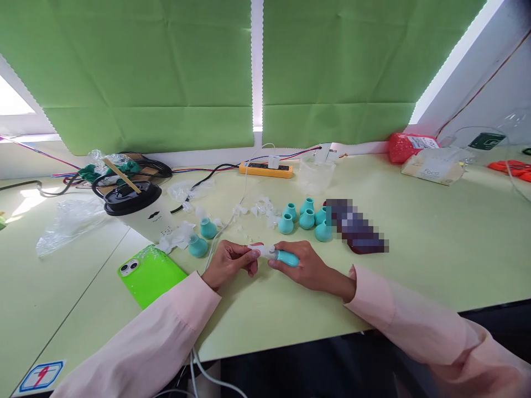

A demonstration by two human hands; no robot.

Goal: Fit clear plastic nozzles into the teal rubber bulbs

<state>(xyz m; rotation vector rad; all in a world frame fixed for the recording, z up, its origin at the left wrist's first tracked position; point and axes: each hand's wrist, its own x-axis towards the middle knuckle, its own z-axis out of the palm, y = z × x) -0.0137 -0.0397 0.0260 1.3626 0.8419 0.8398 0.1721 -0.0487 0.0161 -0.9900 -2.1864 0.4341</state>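
the long sleeves (141,342) are pale pink, loose, with wide cuffs (371,298).

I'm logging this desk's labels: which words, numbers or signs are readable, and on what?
"9", apparently, in red: the sticker at lower left.
"Face": the cream packet.
Too small or blurred to read: print on the white cup, red package and green label.
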